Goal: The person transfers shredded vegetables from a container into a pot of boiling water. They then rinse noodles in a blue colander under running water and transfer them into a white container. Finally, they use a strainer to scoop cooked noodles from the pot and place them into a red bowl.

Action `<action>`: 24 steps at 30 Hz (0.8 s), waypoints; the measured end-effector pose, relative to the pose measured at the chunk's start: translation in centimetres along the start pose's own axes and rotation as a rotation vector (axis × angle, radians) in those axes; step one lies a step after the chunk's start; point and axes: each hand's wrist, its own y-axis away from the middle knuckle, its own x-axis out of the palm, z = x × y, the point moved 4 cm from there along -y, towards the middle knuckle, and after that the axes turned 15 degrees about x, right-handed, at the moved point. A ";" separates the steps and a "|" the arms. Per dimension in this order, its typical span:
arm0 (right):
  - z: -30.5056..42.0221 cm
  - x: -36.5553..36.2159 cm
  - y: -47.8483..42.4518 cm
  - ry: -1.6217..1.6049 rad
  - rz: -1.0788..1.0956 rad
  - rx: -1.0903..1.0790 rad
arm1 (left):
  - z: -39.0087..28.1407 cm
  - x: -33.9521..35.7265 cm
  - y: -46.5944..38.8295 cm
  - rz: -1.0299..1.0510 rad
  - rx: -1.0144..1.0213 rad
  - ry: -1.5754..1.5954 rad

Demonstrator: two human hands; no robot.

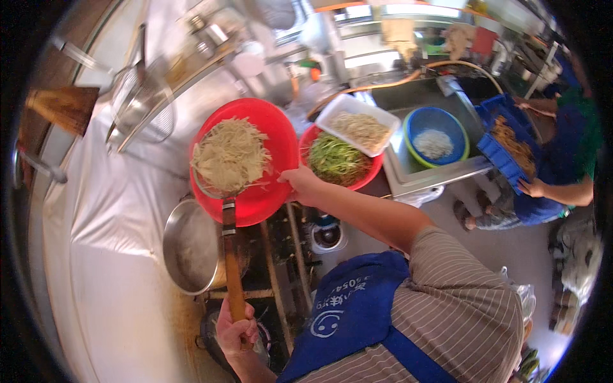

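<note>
My left hand (235, 324) grips the wooden handle of a long-handled strainer (233, 275). The strainer's head is heaped with pale shredded strips (232, 155), whose exact kind I cannot tell. Behind the heap is a red plastic basin (277, 127), which my right hand (306, 184) holds by its rim. The strainer's head lies over the basin's inside. Close below, partly covered by the basin, a metal pot (191, 249) stands on the stove, its inside hazy.
A second red basin (376, 170) holds cut greens, with a white tray (325, 119) of pale strands on its rim. Blue and green bowls (462, 139) sit at the metal sink (407, 184). At the right, a co-worker (555, 163) holds a blue crate (495, 153). Wire strainers (163, 110) stand upper left.
</note>
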 end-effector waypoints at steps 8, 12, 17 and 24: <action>9.8 -20.2 16.5 -0.161 -0.371 -0.384 | 5.4 14.1 -4.9 0.467 -0.245 -0.003; 11.1 -33.0 22.3 -0.225 -0.538 -0.401 | 8.6 21.9 -7.5 0.637 -0.309 -0.006; 9.8 -41.6 31.0 -0.315 -0.817 -0.578 | 12.5 31.1 -10.5 0.779 -0.307 -0.051; 3.0 -48.1 40.0 -0.478 -0.901 -0.649 | 26.4 41.3 -16.2 0.989 -0.068 -0.481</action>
